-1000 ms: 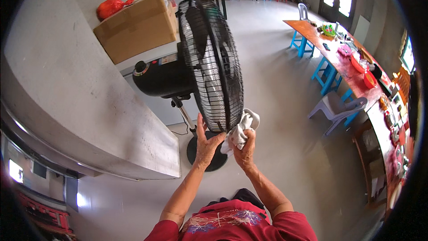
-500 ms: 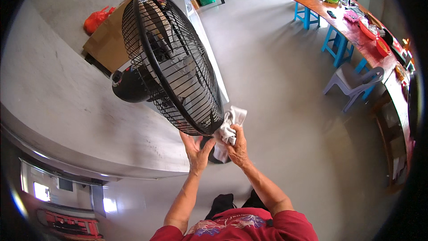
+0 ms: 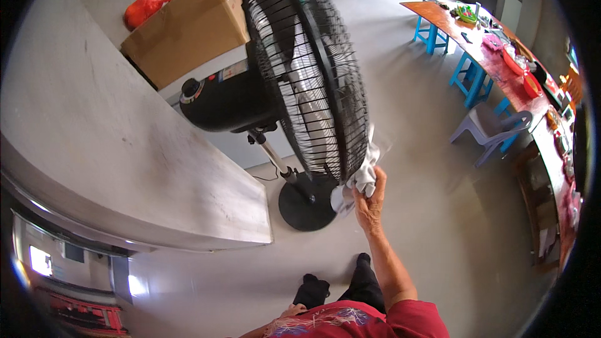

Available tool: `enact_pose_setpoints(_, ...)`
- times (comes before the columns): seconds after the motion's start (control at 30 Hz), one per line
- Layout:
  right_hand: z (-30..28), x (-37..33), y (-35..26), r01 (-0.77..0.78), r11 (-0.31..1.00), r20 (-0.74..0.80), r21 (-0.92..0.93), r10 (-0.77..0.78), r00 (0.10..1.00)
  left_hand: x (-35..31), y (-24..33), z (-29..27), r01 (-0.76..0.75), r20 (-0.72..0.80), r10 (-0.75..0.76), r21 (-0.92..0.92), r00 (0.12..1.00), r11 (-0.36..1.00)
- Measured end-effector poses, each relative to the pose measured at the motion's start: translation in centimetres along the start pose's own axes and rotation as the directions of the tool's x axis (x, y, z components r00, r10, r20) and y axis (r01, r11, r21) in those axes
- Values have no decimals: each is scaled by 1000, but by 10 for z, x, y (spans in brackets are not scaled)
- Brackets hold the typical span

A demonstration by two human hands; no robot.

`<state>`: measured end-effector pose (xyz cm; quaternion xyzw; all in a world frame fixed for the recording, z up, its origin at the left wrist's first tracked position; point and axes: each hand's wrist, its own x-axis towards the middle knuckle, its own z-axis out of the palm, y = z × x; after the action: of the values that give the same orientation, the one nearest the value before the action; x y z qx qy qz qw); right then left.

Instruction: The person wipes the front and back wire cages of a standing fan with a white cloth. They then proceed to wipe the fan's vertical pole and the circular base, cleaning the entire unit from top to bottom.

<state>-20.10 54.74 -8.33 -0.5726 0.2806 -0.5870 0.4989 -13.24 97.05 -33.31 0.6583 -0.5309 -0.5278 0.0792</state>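
Sitting at ten o'clock: red plastic bag [image 3: 141,12], just beside a brown cardboard box [image 3: 186,32]. Left hand [image 3: 293,310] at six, low against the red short-sleeved shirt [image 3: 341,322], mostly hidden — cannot tell how open, or whether it holds anything. Black wire-caged pedestal fan [image 3: 311,78] at twelve, on a round black base [image 3: 299,211]. Bunched whitish cloth [image 3: 365,179] at four, against the fan's lower edge — right hand [image 3: 370,205], fingers curled closed round it. Grey plastic chair [image 3: 486,126] at three.
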Motion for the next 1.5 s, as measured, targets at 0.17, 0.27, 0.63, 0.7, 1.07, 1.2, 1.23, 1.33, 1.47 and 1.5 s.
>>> enact_pose_setpoints(0.17,-28,-20,16,-261,965,112,20,257,960,-31,-9,9,82,49,-73,-208,996,975)
enact_pose_setpoints(0.27,-14,14,-44,-106,994,-41,-12,105,994,-56,4,-8,135,128,-90,-398,988,907)
enact_pose_setpoints(0.63,28,-85,44,-487,832,352,-266,554,754,-31,130,-111,72,168,276,-942,946,327)
enact_pose_setpoints(0.7,52,-92,31,-507,820,394,-266,572,720,-25,139,-126,66,154,294,-955,943,289)
enact_pose_setpoints(1.07,181,-14,13,517,793,409,-321,-376,831,-26,124,-162,47,109,237,-966,965,254)
enact_pose_setpoints(1.2,217,0,67,579,745,307,-333,-495,813,-23,107,-152,32,89,228,-970,970,241)
enact_pose_setpoints(1.23,222,4,83,589,733,302,-341,-507,807,-18,100,-149,31,87,225,-970,971,239)
enact_pose_setpoints(1.33,234,7,130,602,683,354,-415,-488,798,-7,83,-130,44,95,219,-973,971,227)
enact_pose_setpoints(1.47,222,-8,198,468,749,433,-469,-267,861,16,48,-107,47,81,142,-973,987,228)
enact_pose_setpoints(1.5,211,-15,211,496,735,510,-462,-238,827,33,28,-93,53,74,76,-968,994,244)
